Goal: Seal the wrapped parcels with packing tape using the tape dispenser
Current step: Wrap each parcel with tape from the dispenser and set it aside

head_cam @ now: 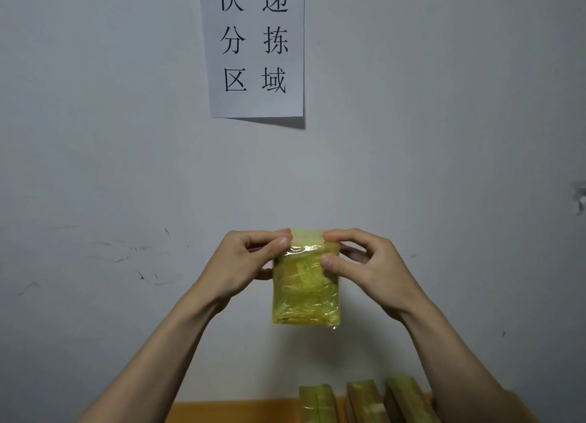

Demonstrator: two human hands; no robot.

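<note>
From the head view, both hands are holding one yellow-wrapped parcel [306,283] up in the air in front of the grey wall [95,137], well above the worktop [234,411]; the left hand [244,264] is pinching the parcel's upper left corner between thumb and forefinger, and the right hand [361,264] is pinching the upper right corner the same way, thumb lying on the near face; the remaining fingers of both are curling loosely behind. The parcel is hanging between the two hands with its long axis running upright, its lower half free and unsupported; a glossy film, seemingly tape or wrap, is wrinkling across the near face, and I cannot tell where any seam lies. Neither hand is nearer than the other; each is gripping an equal share of the top edge. Three more wrapped parcels [364,402] are standing side by side on the orange worktop below, right of centre; a paper sign [257,46] with printed characters is hanging on the wall above. No tape dispenser is showing here, so one hand would probably need to let go of the top edge to fetch it.
</note>
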